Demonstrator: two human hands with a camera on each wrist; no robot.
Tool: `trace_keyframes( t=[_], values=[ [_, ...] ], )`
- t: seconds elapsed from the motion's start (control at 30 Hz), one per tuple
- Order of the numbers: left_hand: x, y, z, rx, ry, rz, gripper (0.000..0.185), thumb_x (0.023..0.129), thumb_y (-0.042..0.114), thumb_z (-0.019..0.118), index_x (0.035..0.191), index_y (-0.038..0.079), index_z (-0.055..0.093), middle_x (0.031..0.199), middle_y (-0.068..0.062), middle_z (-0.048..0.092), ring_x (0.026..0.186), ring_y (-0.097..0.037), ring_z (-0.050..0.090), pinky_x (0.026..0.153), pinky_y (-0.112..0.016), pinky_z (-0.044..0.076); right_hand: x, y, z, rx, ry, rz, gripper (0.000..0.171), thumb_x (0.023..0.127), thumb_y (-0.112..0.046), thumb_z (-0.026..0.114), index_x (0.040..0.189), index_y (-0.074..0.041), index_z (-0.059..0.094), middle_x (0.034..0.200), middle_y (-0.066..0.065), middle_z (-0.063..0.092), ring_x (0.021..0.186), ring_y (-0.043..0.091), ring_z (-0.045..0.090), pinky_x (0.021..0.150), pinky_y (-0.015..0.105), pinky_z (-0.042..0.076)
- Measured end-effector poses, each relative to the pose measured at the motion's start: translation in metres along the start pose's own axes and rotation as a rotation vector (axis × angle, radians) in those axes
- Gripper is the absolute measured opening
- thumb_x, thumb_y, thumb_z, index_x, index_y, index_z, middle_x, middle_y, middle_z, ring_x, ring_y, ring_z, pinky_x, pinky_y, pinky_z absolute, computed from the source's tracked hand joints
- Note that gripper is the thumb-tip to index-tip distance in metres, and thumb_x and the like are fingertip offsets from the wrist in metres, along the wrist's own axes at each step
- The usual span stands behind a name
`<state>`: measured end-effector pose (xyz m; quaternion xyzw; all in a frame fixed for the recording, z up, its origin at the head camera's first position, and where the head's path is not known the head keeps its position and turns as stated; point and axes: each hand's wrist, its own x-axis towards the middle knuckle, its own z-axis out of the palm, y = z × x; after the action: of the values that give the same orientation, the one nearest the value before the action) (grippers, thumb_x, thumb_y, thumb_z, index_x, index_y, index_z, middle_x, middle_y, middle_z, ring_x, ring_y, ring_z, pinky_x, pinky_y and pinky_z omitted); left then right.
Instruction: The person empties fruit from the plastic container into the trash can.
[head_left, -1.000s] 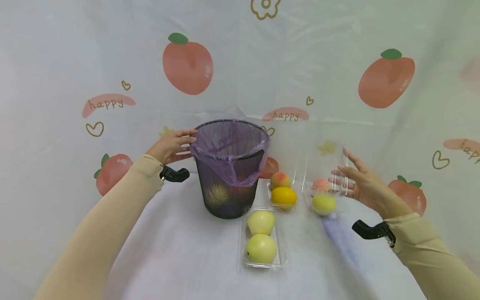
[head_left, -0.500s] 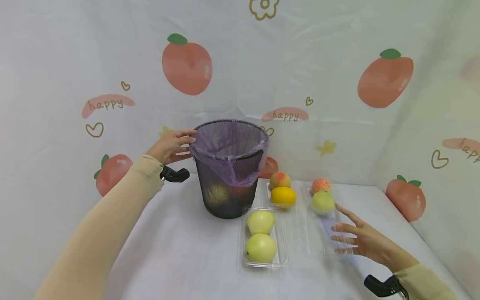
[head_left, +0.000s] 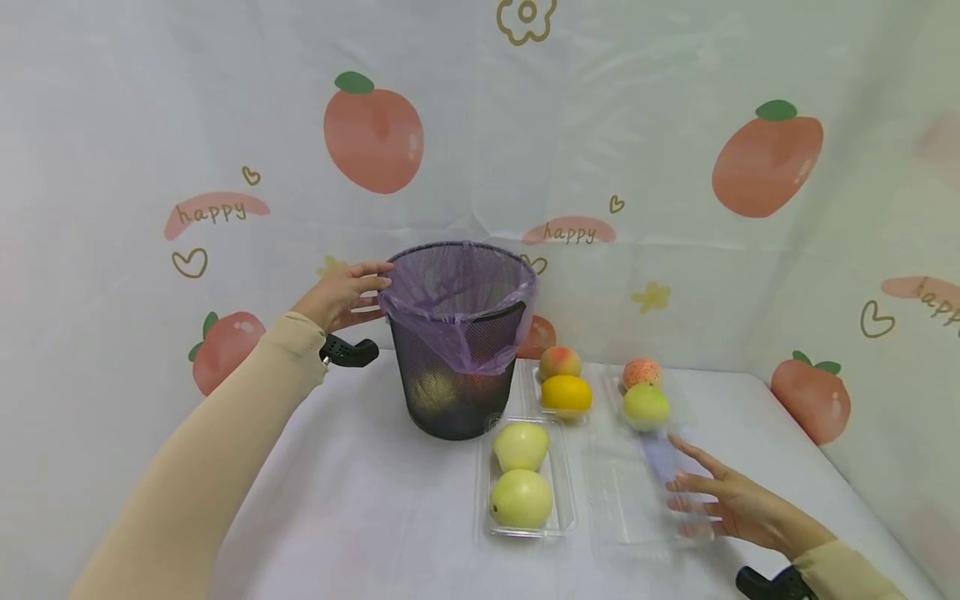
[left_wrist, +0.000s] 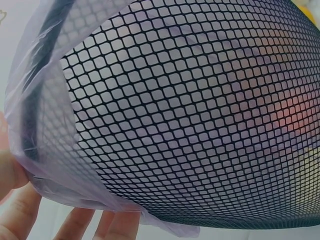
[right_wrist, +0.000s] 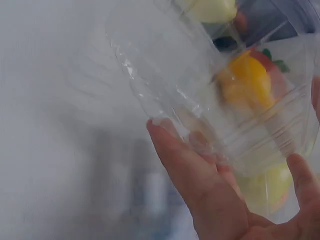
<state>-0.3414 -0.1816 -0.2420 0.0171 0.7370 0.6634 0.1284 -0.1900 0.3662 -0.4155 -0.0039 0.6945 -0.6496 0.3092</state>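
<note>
My left hand (head_left: 347,292) rests with straight fingers (left_wrist: 20,216) against the rim of a black mesh bin (head_left: 453,367) lined with a purple bag (head_left: 457,287); the mesh (left_wrist: 200,115) fills the left wrist view. My right hand (head_left: 723,500) lies with spread, straight fingers (right_wrist: 185,160) on the opened clear lid (head_left: 637,492) of a plastic box, flat on the table. At the far end of that box (head_left: 667,392) sit a peach (head_left: 642,371) and a green apple (head_left: 647,405).
An open clear tray (head_left: 564,508) with two pale pears (head_left: 521,479) lies in front of the bin. Behind it stand another peach (head_left: 560,362) and an orange (head_left: 566,393). Fruit shows dimly inside the bin. A printed cloth covers table and walls.
My right hand has swung the clear lid from upright down flat onto the table and come nearer to me. The left hand and the bin have stayed put.
</note>
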Motion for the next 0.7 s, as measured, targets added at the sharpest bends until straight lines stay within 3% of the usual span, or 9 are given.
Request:
trace_keyframes(
  t=[0.13, 0.23, 0.33, 0.47, 0.7],
  values=[
    [-0.001, -0.001, 0.000, -0.013, -0.008, 0.015, 0.056, 0.098, 0.021, 0.059, 0.150, 0.017, 0.038, 0.120, 0.005, 0.047, 0.100, -0.013, 0.056, 0.099, -0.031, 0.049, -0.001, 0.002, -0.008, 0.026, -0.061, 0.008, 0.061, 0.106, -0.027, 0.040, 0.154, -0.043, 0.006, 0.143, 0.025, 0.036, 0.118, 0.022, 0.057, 0.096, 0.053, 0.051],
    [-0.003, -0.001, -0.001, -0.004, -0.016, 0.025, 0.057, 0.097, 0.023, 0.061, 0.149, 0.017, 0.039, 0.119, 0.006, 0.048, 0.100, -0.012, 0.056, 0.095, -0.028, 0.050, -0.001, 0.004, -0.016, 0.048, -0.108, 0.011, 0.057, 0.107, -0.025, 0.038, 0.151, -0.049, 0.013, 0.142, 0.019, 0.042, 0.120, 0.024, 0.056, 0.098, 0.054, 0.049],
    [-0.003, 0.000, 0.000, -0.005, -0.007, 0.014, 0.055, 0.098, 0.022, 0.058, 0.150, 0.018, 0.038, 0.123, 0.004, 0.047, 0.103, -0.014, 0.055, 0.100, -0.031, 0.049, -0.001, 0.008, -0.023, 0.071, -0.146, 0.018, 0.049, 0.107, -0.024, 0.036, 0.137, -0.062, 0.032, 0.142, 0.015, 0.045, 0.120, 0.025, 0.056, 0.099, 0.053, 0.049],
    [-0.002, 0.001, 0.002, 0.006, -0.003, 0.000, 0.055, 0.101, 0.020, 0.053, 0.152, 0.018, 0.033, 0.130, 0.002, 0.042, 0.108, -0.016, 0.052, 0.109, -0.037, 0.042, -0.001, 0.012, -0.030, 0.110, -0.176, 0.033, 0.046, 0.107, -0.023, 0.035, 0.116, -0.066, 0.049, 0.140, 0.012, 0.048, 0.119, 0.025, 0.057, 0.100, 0.051, 0.048],
    [0.000, 0.001, 0.001, 0.004, 0.000, -0.006, 0.055, 0.102, 0.019, 0.051, 0.153, 0.017, 0.031, 0.127, 0.002, 0.043, 0.105, -0.015, 0.052, 0.109, -0.038, 0.042, 0.000, 0.014, -0.034, 0.152, -0.215, 0.026, 0.047, 0.107, -0.020, 0.035, 0.116, -0.063, 0.053, 0.134, 0.006, 0.053, 0.119, 0.029, 0.058, 0.100, 0.053, 0.048]
  ],
)
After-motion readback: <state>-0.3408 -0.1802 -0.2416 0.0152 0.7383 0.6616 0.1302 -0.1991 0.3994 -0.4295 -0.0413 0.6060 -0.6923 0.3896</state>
